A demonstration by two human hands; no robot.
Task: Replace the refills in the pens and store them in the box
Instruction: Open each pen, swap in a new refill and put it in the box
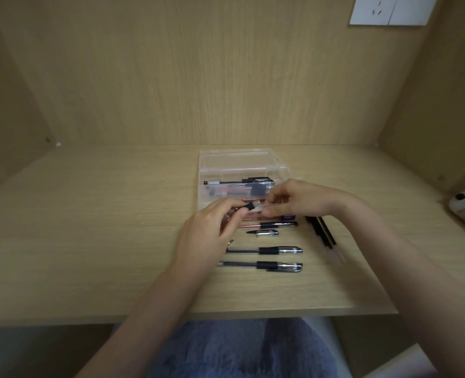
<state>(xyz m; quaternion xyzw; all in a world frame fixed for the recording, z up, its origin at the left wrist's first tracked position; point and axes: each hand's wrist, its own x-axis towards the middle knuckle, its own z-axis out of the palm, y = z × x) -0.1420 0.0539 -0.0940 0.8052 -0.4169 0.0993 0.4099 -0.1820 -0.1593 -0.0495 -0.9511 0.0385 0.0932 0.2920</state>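
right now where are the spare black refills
In the head view, the black refills lie on the desk just right of the row of pens, partly under the right hand, near the clear box.

Forearms reach forward, left hand (212,230) and right hand (299,199) close together, each pinching the same pen (250,206).

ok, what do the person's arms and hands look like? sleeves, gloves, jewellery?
Left hand and right hand are bare: no gloves, rings or watch visible. Both forearms are uncovered, with no sleeves in frame.
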